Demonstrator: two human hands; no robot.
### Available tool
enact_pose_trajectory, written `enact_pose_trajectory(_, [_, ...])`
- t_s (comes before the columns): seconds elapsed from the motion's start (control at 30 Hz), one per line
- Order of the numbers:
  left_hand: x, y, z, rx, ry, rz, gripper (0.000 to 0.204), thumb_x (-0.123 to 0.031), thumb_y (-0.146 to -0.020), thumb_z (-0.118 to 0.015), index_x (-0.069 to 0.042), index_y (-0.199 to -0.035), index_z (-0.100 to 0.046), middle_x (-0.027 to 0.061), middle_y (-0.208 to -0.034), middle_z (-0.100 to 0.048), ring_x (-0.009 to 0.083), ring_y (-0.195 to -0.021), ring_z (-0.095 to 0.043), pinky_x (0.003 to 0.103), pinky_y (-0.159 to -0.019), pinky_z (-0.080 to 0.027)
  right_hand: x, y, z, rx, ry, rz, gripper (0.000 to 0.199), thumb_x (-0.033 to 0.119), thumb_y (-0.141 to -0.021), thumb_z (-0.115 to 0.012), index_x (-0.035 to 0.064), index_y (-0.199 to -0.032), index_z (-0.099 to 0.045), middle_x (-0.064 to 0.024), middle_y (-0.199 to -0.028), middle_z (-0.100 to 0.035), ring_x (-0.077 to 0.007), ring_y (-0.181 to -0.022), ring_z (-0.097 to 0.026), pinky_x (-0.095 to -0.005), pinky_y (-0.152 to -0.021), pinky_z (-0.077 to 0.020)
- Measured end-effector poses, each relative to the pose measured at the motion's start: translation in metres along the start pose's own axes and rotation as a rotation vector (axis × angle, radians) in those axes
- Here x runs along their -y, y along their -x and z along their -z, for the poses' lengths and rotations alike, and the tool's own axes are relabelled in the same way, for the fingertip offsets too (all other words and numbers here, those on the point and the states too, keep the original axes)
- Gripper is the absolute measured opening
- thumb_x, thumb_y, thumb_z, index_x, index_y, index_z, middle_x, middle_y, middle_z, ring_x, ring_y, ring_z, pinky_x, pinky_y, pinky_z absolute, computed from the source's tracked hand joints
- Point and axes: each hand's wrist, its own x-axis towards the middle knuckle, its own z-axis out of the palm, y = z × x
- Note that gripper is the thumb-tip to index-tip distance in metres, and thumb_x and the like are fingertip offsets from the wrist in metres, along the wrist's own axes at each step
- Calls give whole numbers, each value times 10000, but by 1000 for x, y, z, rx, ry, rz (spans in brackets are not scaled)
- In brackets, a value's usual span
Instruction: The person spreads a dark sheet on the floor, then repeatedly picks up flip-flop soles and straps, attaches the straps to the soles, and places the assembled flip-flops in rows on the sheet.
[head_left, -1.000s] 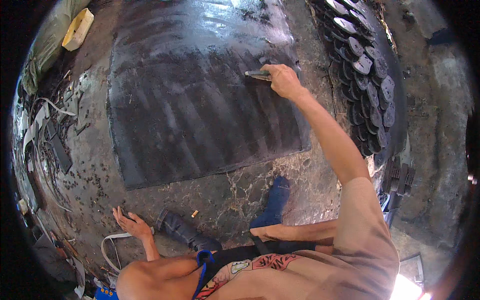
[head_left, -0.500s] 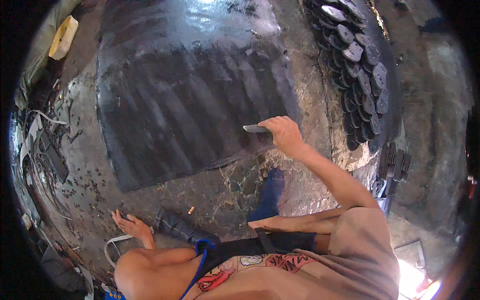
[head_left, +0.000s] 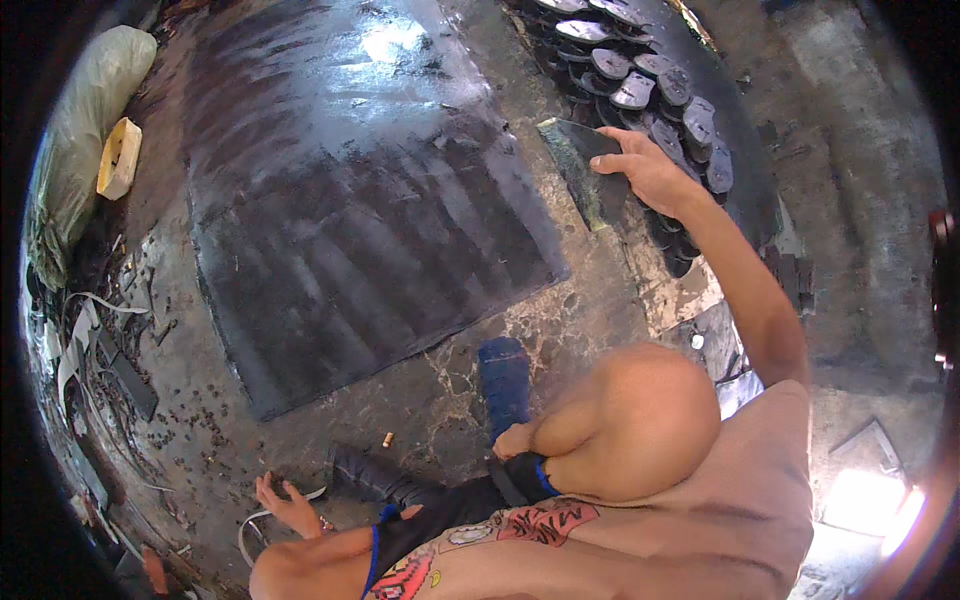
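Right hand (head_left: 650,170), over black sheet (head_left: 380,260) half second ago, now beyond its right edge, near heaped sole-shaped pieces (head_left: 697,122); thumb and fingers pinch flat scraper (head_left: 583,165), broad face showing. Left hand (head_left: 293,510) low left, fingers parted. Sheet glossy above, streaked below; floor (head_left: 610,300) stained; yellowish box (head_left: 119,160), plastic bag (head_left: 95,115) far left

Sheet (head_left: 370,260) on floor (head_left: 460,395), centre. Sole-shaped pieces (head_left: 698,120) piled right of it. Spreader plate (head_left: 580,165) in right hand (head_left: 650,172), over gap between. Tray (head_left: 130,165) left of sheet, beside plastic bag (head_left: 95,110). Stub (head_left: 388,439) on floor before sheet. Left hand (head_left: 292,508) near strap (head_left: 250,530).
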Motion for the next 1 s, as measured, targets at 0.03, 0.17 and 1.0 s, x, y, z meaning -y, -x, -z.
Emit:
enact_pose_trajectory(0.03, [1,2,0,-9,10,-64,415,-7,-970,-621,6,-1384,-607,218,-1553,-481,422,-1458,-437,553,-1179,-375,-7,-6,-4,-15,18,41,659,137,-938,-740,-43,-1526,-501,-98,-1237,-646,-174,-1109,-635,-330,-901,-546])
enact_pose_trajectory(0.17, [-1,25,9,-40,70,-109,386,11,-923,-634,7,-1309,-617,208,-1395,-594,409,-1369,-520,499,-1099,-445,-77,-59,-23,-197,179,85,710,197,-910,-767,-21,-1539,-521,-213,-1485,-555,-287,-1246,-632,-395,-1105,-477])
enact_pose_trajectory(1.0, [6,16,-17,-232,130,259,92,-8,-977,-629,16,-1062,-604,162,-1102,-532,332,-1016,-549,473,-908,-457,-153,10,-165,-213,886,407,438,42,-835,-700,156,-1253,-763,-129,-1185,-757,-359,-1139,-686,-470,-978,-549])
